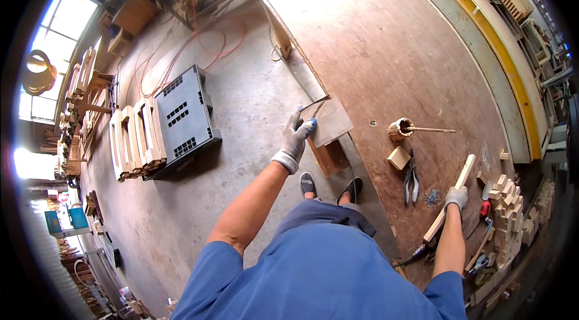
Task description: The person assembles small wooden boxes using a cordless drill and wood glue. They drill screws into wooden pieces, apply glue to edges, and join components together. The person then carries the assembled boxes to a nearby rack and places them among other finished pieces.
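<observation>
My right hand (456, 197), in a pale glove, is closed around a long light wooden strip (439, 223) at the right side of the brown worktable (386, 67). My left hand (295, 136), gloved with blue fingertips, is at the worktable's near left corner, beside a flat board (330, 124). Its thumb and forefinger are apart, with nothing visible between them. Left of the strip lie pliers (412, 184) with grey handles and a small heap of bluish metal bits (432, 198). Beyond these are a wooden block (398, 158) and a crusted pot (399, 129) with a stick across it.
Stacked wooden pieces (508, 211) and a red-handled tool (485, 208) lie right of my right hand. On the floor to the left is a grey plastic pallet (184, 115) beside wooden frames (137, 139). Red hose (226, 49) loops behind it. A yellow-edged machine (500, 49) borders the far right.
</observation>
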`<state>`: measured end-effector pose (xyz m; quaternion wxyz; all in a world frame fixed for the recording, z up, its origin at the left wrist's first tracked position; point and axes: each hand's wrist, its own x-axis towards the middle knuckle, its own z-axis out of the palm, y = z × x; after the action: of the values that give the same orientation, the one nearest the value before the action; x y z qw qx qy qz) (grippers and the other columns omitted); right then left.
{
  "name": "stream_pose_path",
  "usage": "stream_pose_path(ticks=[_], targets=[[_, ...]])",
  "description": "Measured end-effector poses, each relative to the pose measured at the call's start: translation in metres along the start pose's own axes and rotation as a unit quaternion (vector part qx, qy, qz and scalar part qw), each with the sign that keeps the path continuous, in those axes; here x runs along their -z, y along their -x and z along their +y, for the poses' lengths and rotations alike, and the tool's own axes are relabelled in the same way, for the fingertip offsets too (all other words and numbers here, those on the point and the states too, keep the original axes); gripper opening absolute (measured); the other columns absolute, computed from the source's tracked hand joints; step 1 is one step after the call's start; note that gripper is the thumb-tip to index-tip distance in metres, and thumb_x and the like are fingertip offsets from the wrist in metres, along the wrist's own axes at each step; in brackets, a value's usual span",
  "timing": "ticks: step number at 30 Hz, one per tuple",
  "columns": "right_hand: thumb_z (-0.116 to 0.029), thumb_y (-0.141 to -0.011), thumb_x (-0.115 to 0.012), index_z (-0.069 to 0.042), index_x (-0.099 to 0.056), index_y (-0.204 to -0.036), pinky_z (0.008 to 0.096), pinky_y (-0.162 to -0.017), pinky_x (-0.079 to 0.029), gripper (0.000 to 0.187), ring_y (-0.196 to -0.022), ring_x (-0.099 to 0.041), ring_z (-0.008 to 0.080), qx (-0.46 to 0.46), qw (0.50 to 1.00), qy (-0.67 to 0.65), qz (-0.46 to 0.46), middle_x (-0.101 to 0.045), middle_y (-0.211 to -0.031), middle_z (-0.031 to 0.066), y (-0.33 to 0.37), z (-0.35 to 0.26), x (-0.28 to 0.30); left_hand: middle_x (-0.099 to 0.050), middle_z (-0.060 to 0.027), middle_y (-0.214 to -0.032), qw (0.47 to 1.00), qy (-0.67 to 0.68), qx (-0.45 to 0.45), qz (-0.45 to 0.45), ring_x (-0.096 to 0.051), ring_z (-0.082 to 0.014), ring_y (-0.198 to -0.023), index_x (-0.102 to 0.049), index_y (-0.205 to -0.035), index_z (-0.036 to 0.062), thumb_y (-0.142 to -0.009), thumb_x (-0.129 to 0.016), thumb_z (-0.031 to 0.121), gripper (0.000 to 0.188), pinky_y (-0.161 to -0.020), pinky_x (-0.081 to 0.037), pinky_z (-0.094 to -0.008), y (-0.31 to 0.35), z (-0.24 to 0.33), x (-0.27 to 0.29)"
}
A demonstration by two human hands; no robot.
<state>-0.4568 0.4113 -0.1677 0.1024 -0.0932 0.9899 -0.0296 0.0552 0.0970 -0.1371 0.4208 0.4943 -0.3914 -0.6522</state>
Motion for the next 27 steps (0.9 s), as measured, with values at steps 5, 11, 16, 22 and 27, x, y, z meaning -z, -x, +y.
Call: stream_pose_path(ticks=[5, 11, 16, 22, 27], targets=[[-0.013, -0.094, -0.065, 0.003, -0.059, -0.113, 0.0422, -0.069, -0.057, 0.025, -0.076, -0.072, 0.0266, 0.124, 0.93, -0.347, -0.019, -0.07, -0.094, 0.0142, 0.051, 0.027, 0.014, -0.063, -0.0053, -0.098, 0.992, -0.098, -0.044, 0.062, -0.062, -0.0159, -0.092, -0.053, -0.149, 0.0011, -0.091, -0.08, 0.027, 0.07, -0.085, -0.053, -0.0305, -0.003, -0.006, -0.003], [-0.015, -0.098, -0.068, 0.0, -0.066, -0.12, 0.0278, -0.056, -0.055, 0.026, -0.067, -0.065, 0.0084, 0.232, 0.862, -0.326, -0.312, -0.067, -0.08, 0.0031, 0.217, -0.088, 0.092, -0.073, -0.0243, -0.118, 0.966, -0.208, -0.028, 0.153, -0.071, -0.0319, -0.108, -0.061, -0.132, 0.0, -0.088, -0.084, 0.036, 0.061, -0.096, -0.054, -0.0415, 0.005, 0.031, -0.046], [-0.024, -0.104, -0.061, -0.003, -0.063, -0.138, 0.0306, -0.062, -0.057, 0.04, -0.069, -0.067, 0.0114, 0.296, 0.796, -0.351, -0.394, -0.071, -0.084, 0.0079, 0.237, -0.192, 0.082, -0.07, -0.0269, -0.123, 0.963, -0.211, -0.058, 0.157, -0.069, -0.0369, -0.114, -0.055, -0.139, 0.0001, -0.09, -0.082, 0.035, 0.066, -0.1, -0.053, -0.0427, 0.01, 0.028, -0.052], [-0.024, -0.106, -0.06, -0.011, -0.054, -0.152, 0.0347, -0.075, -0.057, 0.048, -0.081, -0.066, 0.0171, 0.421, 0.768, -0.329, -0.352, -0.073, -0.1, 0.0176, 0.232, -0.259, 0.061, -0.073, -0.0254, -0.118, 0.928, -0.31, -0.098, 0.18, -0.072, -0.0349, -0.11, -0.052, -0.143, 0.0016, -0.093, -0.078, 0.033, 0.064, -0.097, -0.055, -0.042, 0.009, 0.021, -0.054], [-0.025, -0.106, -0.06, -0.009, -0.053, -0.152, 0.0393, -0.089, -0.056, 0.049, -0.094, -0.072, 0.03, 0.425, 0.787, -0.237, -0.378, -0.073, -0.113, 0.0238, 0.238, -0.283, 0.081, -0.071, -0.0251, -0.118, 0.944, -0.268, -0.094, 0.168, -0.07, -0.0347, -0.11, -0.053, -0.14, 0.0022, -0.092, -0.079, 0.033, 0.062, -0.096, -0.054, -0.0435, 0.007, 0.015, -0.053]])
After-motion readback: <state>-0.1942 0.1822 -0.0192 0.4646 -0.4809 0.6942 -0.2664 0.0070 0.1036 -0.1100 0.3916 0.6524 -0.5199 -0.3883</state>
